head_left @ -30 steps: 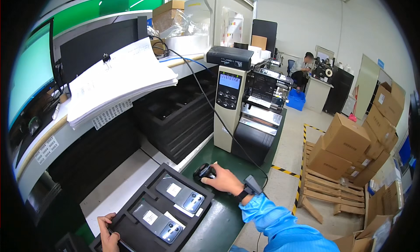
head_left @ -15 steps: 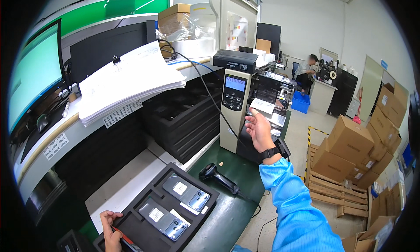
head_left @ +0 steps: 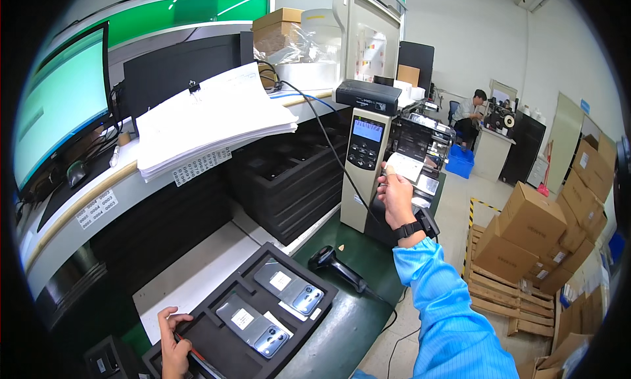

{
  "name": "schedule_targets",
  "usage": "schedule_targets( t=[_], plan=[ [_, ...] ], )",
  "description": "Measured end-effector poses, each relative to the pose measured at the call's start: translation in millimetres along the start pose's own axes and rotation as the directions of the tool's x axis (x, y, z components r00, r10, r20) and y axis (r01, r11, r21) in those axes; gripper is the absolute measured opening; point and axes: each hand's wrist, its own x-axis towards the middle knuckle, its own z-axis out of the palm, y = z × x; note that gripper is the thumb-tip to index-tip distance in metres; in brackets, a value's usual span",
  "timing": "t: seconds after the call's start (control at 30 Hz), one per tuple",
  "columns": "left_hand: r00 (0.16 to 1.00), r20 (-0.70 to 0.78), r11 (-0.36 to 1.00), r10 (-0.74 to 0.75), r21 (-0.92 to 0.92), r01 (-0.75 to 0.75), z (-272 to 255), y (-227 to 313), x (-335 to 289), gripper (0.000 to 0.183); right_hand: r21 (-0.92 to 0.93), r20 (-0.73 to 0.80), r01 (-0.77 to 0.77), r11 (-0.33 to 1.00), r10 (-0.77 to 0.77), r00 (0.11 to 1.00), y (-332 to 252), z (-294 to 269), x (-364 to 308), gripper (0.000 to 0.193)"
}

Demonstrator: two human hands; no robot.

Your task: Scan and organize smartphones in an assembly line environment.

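My right hand, wearing a black wrist strap, pinches a white label between thumb and fingers at the front of the label printer. A black foam tray holds two grey-blue phones, each with a white sticker on its back. White slips show beside them. At the tray's near left corner, my left hand has its fingers curled. A slim dark thing with a red edge lies against that hand, partly cut off by the frame. A black barcode scanner rests right of the tray.
Stacked black trays stand behind the foam tray. A shelf carries clipped papers and a monitor. Cartons sit on a wooden pallet at right. A person sits farther back.
The view has shifted, so the scene sits farther right and slightly lower. My right hand still holds the label by the printer, and the label now lies nearer its front.
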Motion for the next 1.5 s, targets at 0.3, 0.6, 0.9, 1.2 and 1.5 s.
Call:
schedule_targets(
  t=[0.3, 0.6, 0.9, 1.2, 1.5],
  plan=[
    [0.999, -0.002, 0.999, -0.035, 0.005, 0.035, 4.8, 6.0, -5.2, 0.08, -0.056, -0.084, 0.03, 0.998, -0.034, 0.996, 27.1, -28.6, -19.8, 0.027],
    [0.989, 0.096, 0.987, 0.108, 0.109, -0.118, 0.6, -9.8, 8.4, 0.079, -0.631, 0.712, -0.262, 0.73, 0.679, 0.178, 38.9, 57.3, -252.5, 0.026],
    [0.99, 0.019, 0.919, 0.138, 0.371, -0.135, 8.1, -8.1, 5.0, 0.057, -0.645, 0.666, 0.37, 0.668, 0.729, -0.154, 28.1, 117.8, -306.1, 0.039],
    [0.988, -0.026, 0.518, 0.153, 0.853, -0.058, 38.1, -16.3, 4.1, 0.068, -0.721, 0.509, 0.578, 0.383, -0.274, 0.816, 76.2, -11.6, -187.7, 0.046],
    [0.936, -0.293, 0.796, 0.197, 0.605, 0.021, -26.0, -10.7, -21.1, 0.048, -0.778, 0.414, 0.254, 0.575, 0.165, 0.895, 74.9, -17.3, -152.9, 0.064]
  ],
)
